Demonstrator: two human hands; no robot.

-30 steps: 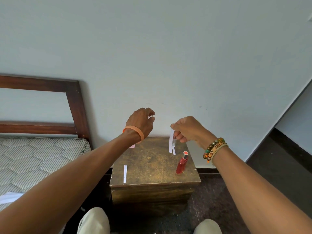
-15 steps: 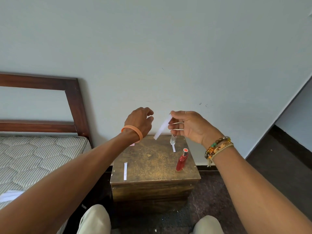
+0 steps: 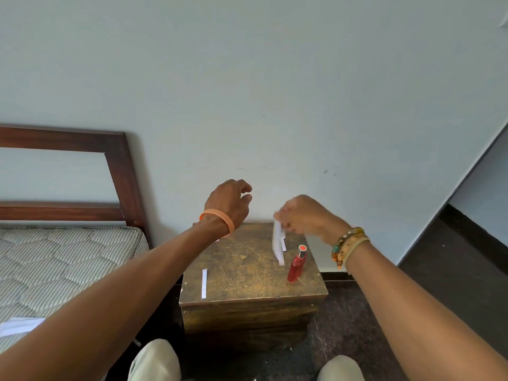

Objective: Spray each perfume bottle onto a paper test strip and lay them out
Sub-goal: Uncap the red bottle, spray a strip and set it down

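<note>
**Q:** Where is the test strip?

**A:** The right hand pinches the paper strip by its upper end. It hangs, blurred, over the back right part of the wooden box, just behind the red bottle, which stands upright near the right edge. A second strip lies flat near the front left corner.

**Q:** And the left hand?

**A:** The left hand is raised over the back edge with its fingers curled. Whether it holds anything cannot be told.

**Q:** How will the strip handle?

**A:** Probably light and limp. It is best pinched at one end, leaving the sprayed end untouched.
</note>
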